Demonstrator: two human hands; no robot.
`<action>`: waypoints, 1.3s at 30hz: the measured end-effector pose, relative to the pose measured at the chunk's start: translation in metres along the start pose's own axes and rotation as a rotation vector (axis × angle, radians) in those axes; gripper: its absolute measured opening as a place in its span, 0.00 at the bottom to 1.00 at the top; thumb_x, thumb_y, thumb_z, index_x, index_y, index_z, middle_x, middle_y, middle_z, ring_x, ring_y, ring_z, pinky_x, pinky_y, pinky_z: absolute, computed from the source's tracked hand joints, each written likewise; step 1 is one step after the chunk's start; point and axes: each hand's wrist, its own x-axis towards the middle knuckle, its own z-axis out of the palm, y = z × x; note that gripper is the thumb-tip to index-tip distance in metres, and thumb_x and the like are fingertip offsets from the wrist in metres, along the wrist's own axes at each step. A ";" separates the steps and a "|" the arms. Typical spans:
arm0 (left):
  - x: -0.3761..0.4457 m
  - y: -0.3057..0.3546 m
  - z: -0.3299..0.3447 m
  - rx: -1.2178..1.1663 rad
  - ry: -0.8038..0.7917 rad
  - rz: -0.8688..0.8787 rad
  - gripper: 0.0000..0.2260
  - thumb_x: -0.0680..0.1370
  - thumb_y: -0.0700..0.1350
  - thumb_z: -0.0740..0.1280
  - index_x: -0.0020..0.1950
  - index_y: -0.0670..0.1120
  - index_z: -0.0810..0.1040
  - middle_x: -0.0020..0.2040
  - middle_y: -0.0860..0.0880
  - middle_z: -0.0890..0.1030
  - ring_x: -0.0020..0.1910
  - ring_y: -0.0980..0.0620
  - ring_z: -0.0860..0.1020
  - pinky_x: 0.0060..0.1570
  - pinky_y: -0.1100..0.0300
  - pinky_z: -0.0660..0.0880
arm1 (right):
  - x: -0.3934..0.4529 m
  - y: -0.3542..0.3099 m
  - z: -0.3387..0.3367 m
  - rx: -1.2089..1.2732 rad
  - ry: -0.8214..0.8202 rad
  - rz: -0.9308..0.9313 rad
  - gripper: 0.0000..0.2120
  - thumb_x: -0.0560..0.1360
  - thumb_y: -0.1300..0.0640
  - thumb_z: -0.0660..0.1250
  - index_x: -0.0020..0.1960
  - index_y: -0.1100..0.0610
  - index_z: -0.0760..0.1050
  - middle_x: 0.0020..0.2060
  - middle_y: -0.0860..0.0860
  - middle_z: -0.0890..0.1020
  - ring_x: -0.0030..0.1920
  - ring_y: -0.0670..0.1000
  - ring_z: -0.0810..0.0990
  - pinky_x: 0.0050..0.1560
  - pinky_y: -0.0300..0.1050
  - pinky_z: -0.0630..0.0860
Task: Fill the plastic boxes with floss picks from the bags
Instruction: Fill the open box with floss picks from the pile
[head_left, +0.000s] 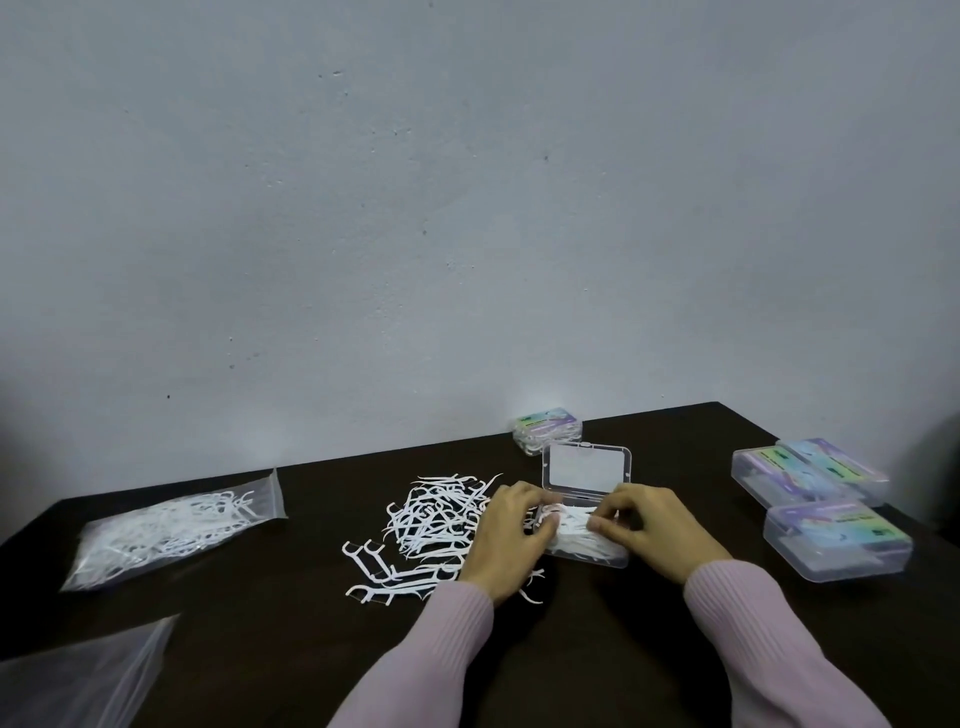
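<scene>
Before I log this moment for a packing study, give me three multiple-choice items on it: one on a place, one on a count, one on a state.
1. Where does the bag holding floss picks lie?
A. left part of the table
B. right of the closed boxes
C. inside the open box

2. How many closed boxes are grouped at the right?
A. one
B. three
C. five

3. How is the open box between the hands?
A. lid shut
B. lid up, picks inside
C. lid up, empty

Answers:
1 A, it lies far left of the loose pile.
2 B, three lie together there.
3 B, the lid stands raised while the left hand and right hand handle white picks in it.
</scene>
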 end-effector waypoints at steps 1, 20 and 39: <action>0.000 0.000 0.000 0.015 -0.003 0.006 0.12 0.79 0.46 0.64 0.62 0.50 0.77 0.57 0.56 0.75 0.57 0.61 0.70 0.53 0.75 0.61 | 0.000 0.000 0.000 -0.005 0.003 0.002 0.02 0.74 0.51 0.67 0.46 0.46 0.77 0.44 0.42 0.76 0.44 0.42 0.75 0.49 0.39 0.75; -0.004 0.001 -0.017 0.203 0.069 0.055 0.14 0.81 0.49 0.58 0.64 0.52 0.76 0.63 0.57 0.75 0.63 0.60 0.67 0.68 0.58 0.57 | -0.003 -0.015 0.002 -0.056 0.076 -0.088 0.03 0.74 0.55 0.67 0.45 0.48 0.77 0.44 0.43 0.77 0.45 0.41 0.74 0.50 0.36 0.74; -0.071 -0.060 -0.112 0.130 -0.167 -0.121 0.15 0.74 0.50 0.70 0.59 0.59 0.76 0.56 0.67 0.72 0.59 0.69 0.67 0.57 0.73 0.63 | -0.005 -0.060 0.042 -0.623 -0.168 -0.267 0.38 0.68 0.30 0.46 0.74 0.47 0.55 0.73 0.45 0.59 0.74 0.46 0.53 0.71 0.61 0.36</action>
